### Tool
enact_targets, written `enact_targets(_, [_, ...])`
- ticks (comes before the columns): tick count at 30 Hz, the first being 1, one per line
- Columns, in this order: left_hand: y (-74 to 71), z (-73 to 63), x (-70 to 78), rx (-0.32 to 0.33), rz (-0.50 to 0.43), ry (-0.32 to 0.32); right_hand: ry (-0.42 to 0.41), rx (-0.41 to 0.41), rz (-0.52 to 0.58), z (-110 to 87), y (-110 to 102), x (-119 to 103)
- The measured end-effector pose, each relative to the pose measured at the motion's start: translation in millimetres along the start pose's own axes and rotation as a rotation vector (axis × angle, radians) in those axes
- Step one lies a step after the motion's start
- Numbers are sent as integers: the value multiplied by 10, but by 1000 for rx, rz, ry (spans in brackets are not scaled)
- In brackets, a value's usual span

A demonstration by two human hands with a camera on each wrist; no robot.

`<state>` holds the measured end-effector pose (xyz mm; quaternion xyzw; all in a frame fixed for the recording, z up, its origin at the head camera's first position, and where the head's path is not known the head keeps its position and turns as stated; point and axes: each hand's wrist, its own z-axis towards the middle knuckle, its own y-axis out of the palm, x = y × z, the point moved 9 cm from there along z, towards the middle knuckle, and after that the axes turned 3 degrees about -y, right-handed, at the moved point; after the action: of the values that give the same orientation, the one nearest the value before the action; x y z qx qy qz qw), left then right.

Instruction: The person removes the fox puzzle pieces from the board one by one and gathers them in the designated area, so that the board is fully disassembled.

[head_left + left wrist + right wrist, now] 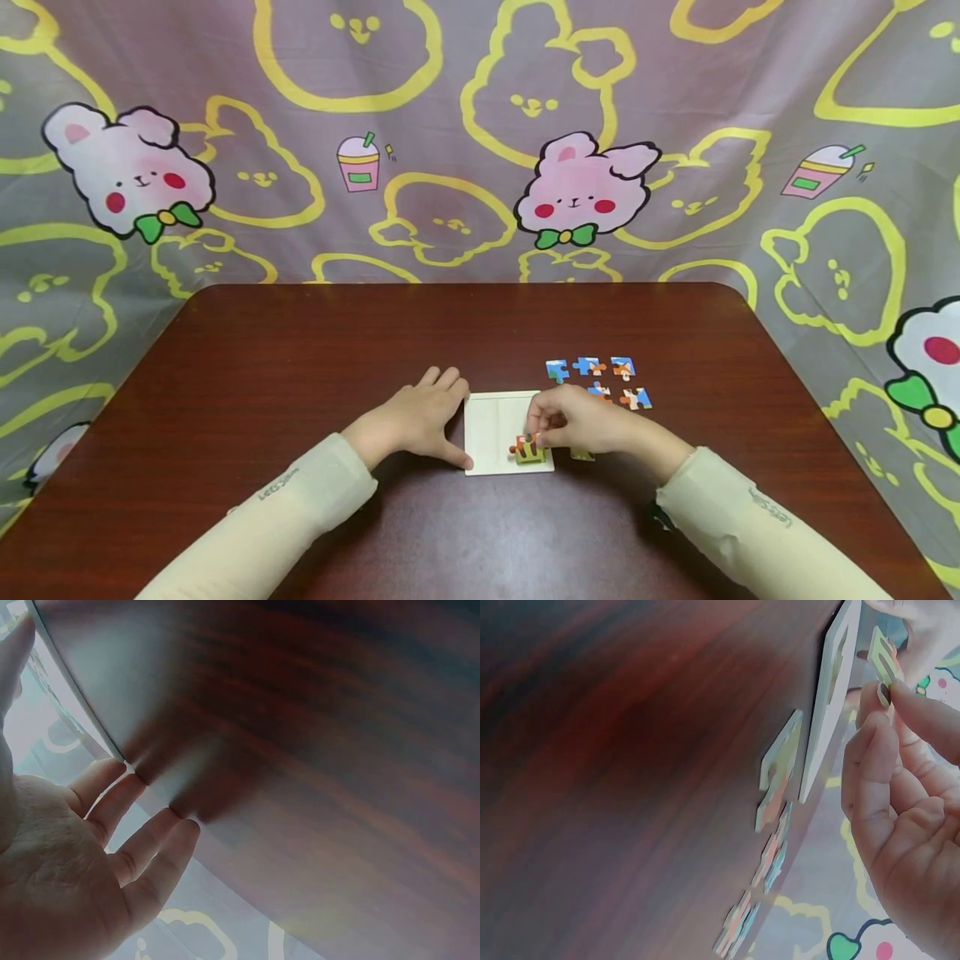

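Note:
A pale puzzle board (483, 425) with a raised rim lies on the table. My left hand (423, 417) rests along its left side, thumb at the near left corner and fingers at the far left corner. In the left wrist view the fingers (161, 851) are spread and nearly straight, tips on the tabletop. My right hand (573, 419) pinches a green and orange jigsaw piece (529, 449) between thumb and fingers over the board's near right part. The right wrist view shows this piece (885, 660) held clear of the board (831, 697), tilted.
Several loose jigsaw pieces lie right of the board, among them a blue one (557, 370), an orange and blue one (622, 367) and a white and blue one (636, 398). Another piece (582, 454) is partly hidden beneath my right hand. A patterned curtain (450, 125) hangs behind the table.

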<state>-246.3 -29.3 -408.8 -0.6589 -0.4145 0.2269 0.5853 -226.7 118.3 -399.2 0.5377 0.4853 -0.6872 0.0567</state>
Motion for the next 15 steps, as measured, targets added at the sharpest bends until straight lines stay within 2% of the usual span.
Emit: enact_targets(15, [3,4,-6,6,-11,2,50,24,20,-180,-182,194])
